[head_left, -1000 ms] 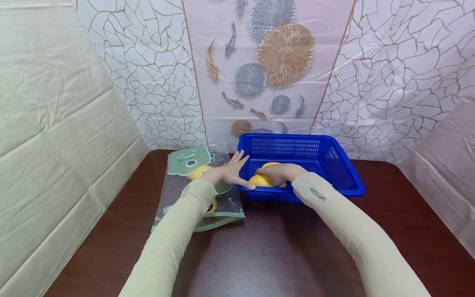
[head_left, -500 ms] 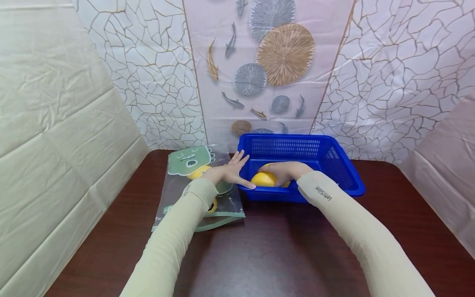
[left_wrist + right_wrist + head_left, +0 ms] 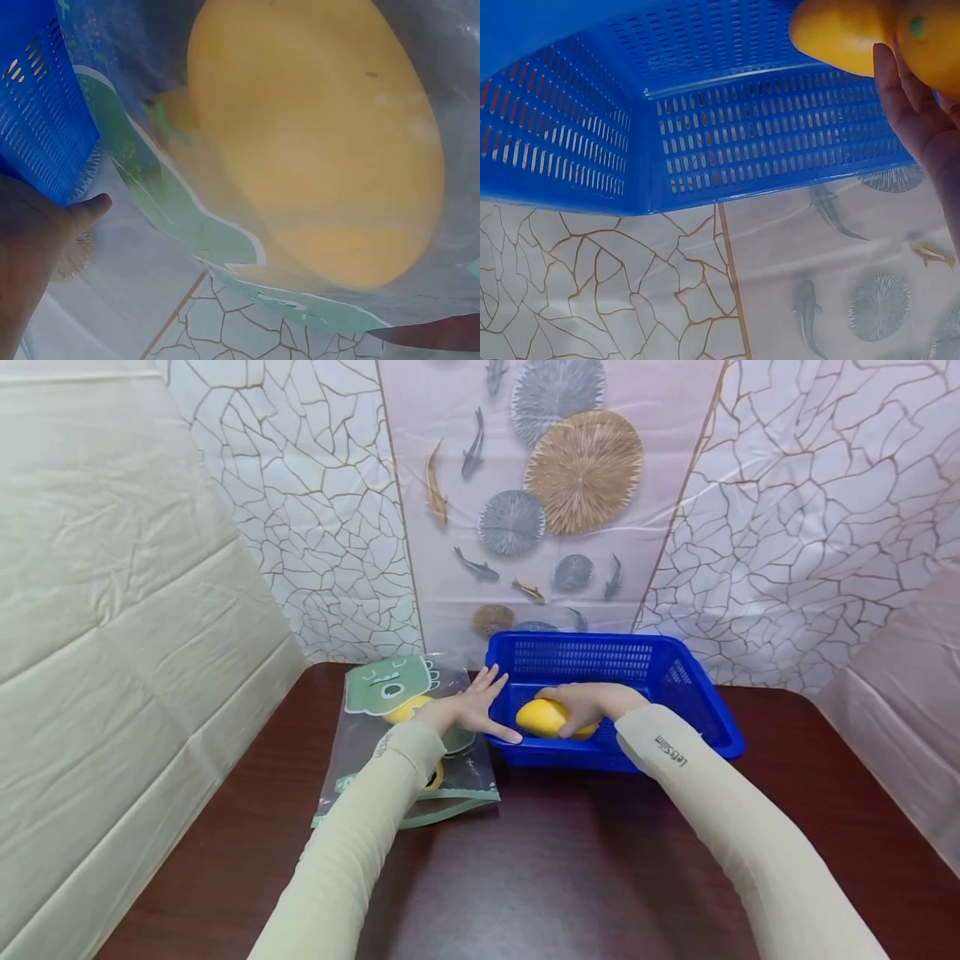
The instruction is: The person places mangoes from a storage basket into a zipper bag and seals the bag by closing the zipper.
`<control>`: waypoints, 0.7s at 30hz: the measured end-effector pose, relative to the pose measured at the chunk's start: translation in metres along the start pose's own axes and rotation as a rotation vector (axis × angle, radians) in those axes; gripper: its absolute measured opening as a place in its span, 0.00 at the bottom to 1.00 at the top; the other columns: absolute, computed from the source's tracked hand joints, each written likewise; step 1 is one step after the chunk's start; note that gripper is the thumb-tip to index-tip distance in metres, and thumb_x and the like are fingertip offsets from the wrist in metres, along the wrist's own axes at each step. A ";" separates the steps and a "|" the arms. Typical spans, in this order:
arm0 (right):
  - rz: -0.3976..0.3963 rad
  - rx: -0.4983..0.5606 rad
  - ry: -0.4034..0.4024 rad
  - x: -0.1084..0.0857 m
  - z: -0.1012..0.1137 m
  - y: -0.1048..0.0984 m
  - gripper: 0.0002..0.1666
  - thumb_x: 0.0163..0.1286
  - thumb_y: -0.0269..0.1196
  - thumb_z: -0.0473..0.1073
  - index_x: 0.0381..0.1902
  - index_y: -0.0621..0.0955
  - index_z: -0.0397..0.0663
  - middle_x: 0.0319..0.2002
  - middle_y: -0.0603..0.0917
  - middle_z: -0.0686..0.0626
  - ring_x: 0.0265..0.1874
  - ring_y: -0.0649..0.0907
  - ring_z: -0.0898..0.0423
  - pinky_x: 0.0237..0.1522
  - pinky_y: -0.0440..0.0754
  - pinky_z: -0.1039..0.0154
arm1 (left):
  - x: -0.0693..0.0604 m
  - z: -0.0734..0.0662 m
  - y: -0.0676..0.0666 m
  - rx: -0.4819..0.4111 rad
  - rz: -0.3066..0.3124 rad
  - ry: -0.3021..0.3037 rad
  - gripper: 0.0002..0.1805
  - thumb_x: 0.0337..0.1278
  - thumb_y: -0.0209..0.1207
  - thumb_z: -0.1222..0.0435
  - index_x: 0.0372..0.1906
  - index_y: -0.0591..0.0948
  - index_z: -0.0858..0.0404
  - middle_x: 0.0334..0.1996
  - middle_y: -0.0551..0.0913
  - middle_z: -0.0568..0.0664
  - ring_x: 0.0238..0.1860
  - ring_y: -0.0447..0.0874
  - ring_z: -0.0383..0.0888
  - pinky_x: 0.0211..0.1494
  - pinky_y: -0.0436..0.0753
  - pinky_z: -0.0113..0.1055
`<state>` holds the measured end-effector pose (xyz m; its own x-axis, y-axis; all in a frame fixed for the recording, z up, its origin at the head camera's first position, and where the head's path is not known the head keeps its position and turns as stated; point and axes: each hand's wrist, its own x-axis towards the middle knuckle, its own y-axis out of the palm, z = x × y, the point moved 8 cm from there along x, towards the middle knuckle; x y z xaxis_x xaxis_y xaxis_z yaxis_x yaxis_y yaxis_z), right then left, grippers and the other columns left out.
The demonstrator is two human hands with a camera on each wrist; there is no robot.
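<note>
Blue basket [image 3: 678, 710] taken as reference. Right hand [image 3: 596, 703] is inside it, toward the front left portion, curled around a yellow fruit [image 3: 540, 717]; thumb and fingers lie on opposite sides of the fruit, a narrow grip. Second yellow fruit [image 3: 832, 37] sits in the basket just beside the held one; right wrist view shows both, the held one bearing a small green spot. Contact between the two: cannot tell. Left hand [image 3: 476, 708] is spread wide at the basket's left end, fingers at the left rim, thumb extended toward the front left corner; it grips no fruit. Clear bag [image 3: 386, 685] with green cartoon print lies left of the basket, partly beneath the left forearm. It contains a large yellow fruit [image 3: 315, 142], seen through the film in the left wrist view; a smaller yellow shape behind it is too hazy to identify. Bag's green-edged end [image 3: 442, 814] points to the basket's near side. Dark reddish-brown surface [image 3: 510, 868] carries basket and bag. Behind the basket: patterned cloth [image 3: 510, 443], printed with fish and round discs. Pale sleeve [image 3: 360, 843] covers the left forearm.
</note>
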<state>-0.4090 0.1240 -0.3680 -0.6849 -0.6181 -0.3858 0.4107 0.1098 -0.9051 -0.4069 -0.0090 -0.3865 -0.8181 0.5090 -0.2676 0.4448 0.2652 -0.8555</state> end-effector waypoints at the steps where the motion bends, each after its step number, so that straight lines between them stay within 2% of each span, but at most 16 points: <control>1: -0.004 0.007 0.004 -0.001 0.000 -0.001 0.44 0.59 0.63 0.47 0.70 0.59 0.42 0.56 0.74 0.41 0.49 0.73 0.47 0.58 0.70 0.46 | 0.000 0.000 0.000 0.004 -0.001 -0.002 0.61 0.48 0.61 0.39 0.75 0.34 0.52 0.75 0.24 0.48 0.74 0.17 0.46 0.74 0.41 0.57; 10: -0.082 0.052 0.003 -0.009 -0.002 -0.010 0.45 0.55 0.62 0.46 0.69 0.58 0.43 0.54 0.74 0.39 0.45 0.73 0.48 0.51 0.72 0.49 | -0.003 0.001 -0.001 0.029 -0.009 -0.010 0.60 0.48 0.61 0.39 0.75 0.35 0.53 0.75 0.24 0.48 0.74 0.17 0.45 0.74 0.43 0.58; 21: -0.204 0.099 0.015 -0.020 -0.013 -0.021 0.39 0.56 0.63 0.45 0.63 0.61 0.42 0.48 0.77 0.40 0.40 0.75 0.49 0.47 0.73 0.52 | -0.001 -0.001 -0.001 0.031 -0.007 -0.008 0.60 0.48 0.61 0.39 0.75 0.35 0.52 0.75 0.25 0.48 0.74 0.17 0.45 0.74 0.42 0.57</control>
<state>-0.4113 0.1441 -0.3433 -0.7681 -0.6083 -0.1999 0.3197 -0.0939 -0.9429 -0.4066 -0.0088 -0.3847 -0.8242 0.5003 -0.2653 0.4278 0.2432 -0.8705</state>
